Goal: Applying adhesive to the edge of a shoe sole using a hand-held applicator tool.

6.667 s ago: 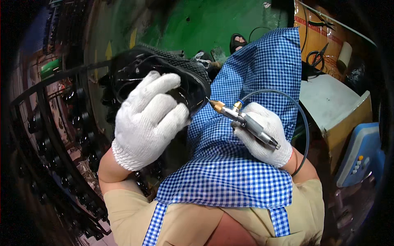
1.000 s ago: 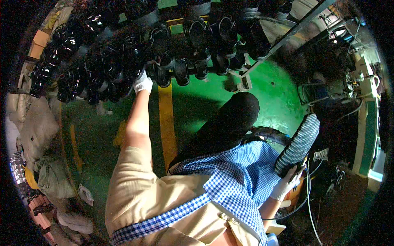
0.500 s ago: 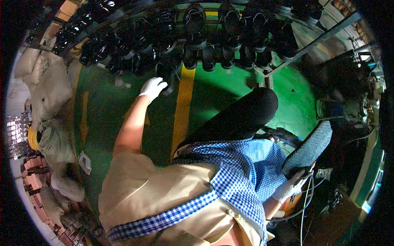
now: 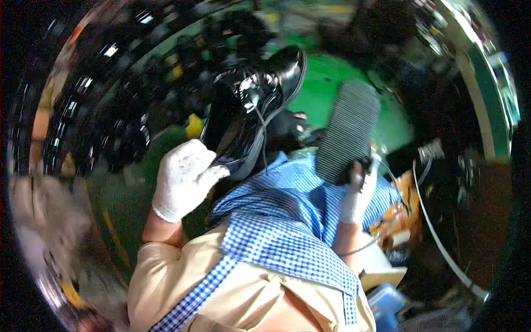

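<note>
My left hand [image 4: 185, 180], in a white knit glove, is closed on the heel end of a shiny black lace-up shoe [image 4: 243, 122]. The shoe is tilted, its toe pointing away to the upper right and its loose laces hanging over the side. My right hand [image 4: 359, 191], gloved in white at the palm, grips the near end of a long oval pad [image 4: 351, 124] with a ribbed dark grey face. The pad stands raised to the right of the shoe, apart from it. Some of my right fingers are hidden behind its end.
Rows of black shoes [image 4: 166, 83], blurred, fill the far left. A blue checked apron [image 4: 287, 238] covers my lap. Green floor [image 4: 321, 72] shows beyond. Right of me are a pale cable [image 4: 431, 232], an orange-brown box [image 4: 406, 199] and a blue object [image 4: 387, 304].
My left hand has come back from the far rows and now holds a black shoe. My right hand has brought the pad up and leftward in front of me. The view has turned.
</note>
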A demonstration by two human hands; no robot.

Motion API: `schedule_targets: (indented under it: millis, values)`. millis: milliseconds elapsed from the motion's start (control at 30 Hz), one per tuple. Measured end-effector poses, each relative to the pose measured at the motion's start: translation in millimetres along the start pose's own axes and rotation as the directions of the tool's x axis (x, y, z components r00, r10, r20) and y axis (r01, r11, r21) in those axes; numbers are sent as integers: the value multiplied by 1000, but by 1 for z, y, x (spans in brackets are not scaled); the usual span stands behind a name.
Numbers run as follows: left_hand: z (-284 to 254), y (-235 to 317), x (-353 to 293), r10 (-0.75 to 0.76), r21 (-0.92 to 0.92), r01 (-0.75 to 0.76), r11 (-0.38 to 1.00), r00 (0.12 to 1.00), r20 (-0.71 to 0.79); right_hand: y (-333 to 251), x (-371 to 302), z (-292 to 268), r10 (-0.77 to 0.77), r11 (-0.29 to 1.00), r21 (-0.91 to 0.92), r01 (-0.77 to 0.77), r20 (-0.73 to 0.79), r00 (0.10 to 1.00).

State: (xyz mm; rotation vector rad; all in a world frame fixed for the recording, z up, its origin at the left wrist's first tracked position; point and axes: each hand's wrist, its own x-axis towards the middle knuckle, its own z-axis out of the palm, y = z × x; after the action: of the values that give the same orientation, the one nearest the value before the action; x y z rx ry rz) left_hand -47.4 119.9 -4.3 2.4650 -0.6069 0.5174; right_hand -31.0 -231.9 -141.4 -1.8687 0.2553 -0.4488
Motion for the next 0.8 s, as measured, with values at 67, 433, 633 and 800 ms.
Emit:
schedule_targets:
  millis: [67, 433, 633, 800]
  values:
    - [32, 20, 34, 100, -108, -103, 989, 995, -29, -3, -4, 8, -4, 997, -73, 5, 18, 1000]
    - [84, 76, 60, 187, -207, -121, 971, 925, 332, -24, -34, -32, -265, 915, -300, 269, 53, 963]
    - [72, 57, 49, 442, -114, -427, 897, 877, 188, -17, -39, -26, -186, 979, 101, 178, 73, 980]
    - [82, 49, 37, 406, -152, -390, 908, 909, 94, -13, -38, -19, -216, 952, 231, 202, 36, 976]
